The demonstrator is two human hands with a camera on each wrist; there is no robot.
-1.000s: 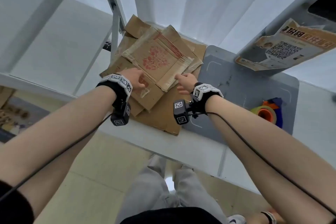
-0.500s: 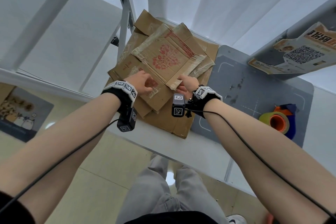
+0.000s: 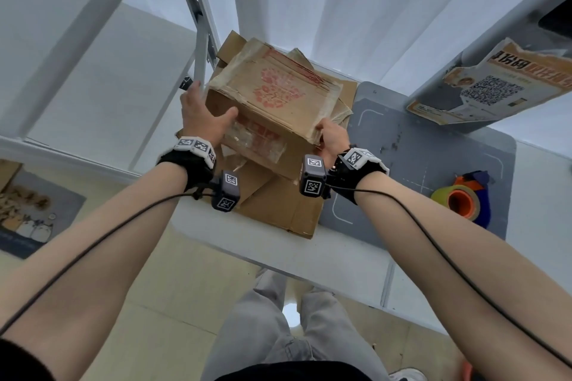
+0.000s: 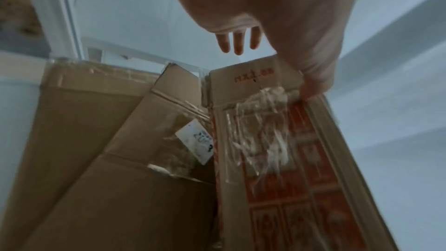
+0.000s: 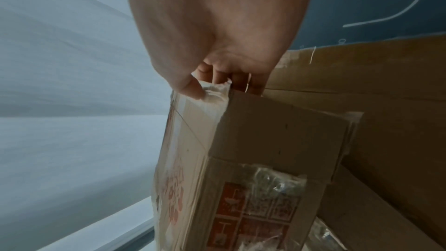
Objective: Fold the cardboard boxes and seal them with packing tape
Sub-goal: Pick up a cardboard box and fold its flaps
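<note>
A worn cardboard box (image 3: 278, 93) with red print and old clear tape is lifted off the stack, tilted and partly opened into shape. My left hand (image 3: 204, 111) lies against its left side with straight fingers, the thumb (image 4: 311, 89) pressing the taped front edge. My right hand (image 3: 326, 133) pinches the box's right corner (image 5: 217, 91) at a crumpled bit of tape. Below the box lie more flattened cardboard boxes (image 3: 278, 207). A roll of packing tape (image 3: 461, 202) with an orange core rests in a blue dispenser on the right.
A grey mat (image 3: 433, 145) covers the white table (image 3: 278, 254) right of the stack. A metal shelf post (image 3: 201, 49) stands just behind my left hand. A torn QR-code poster (image 3: 492, 86) hangs on a slanted post at the upper right.
The printed box lay flat on the stack; now it is raised and opening. My left hand slid up to its left side, and my right hand took its right corner.
</note>
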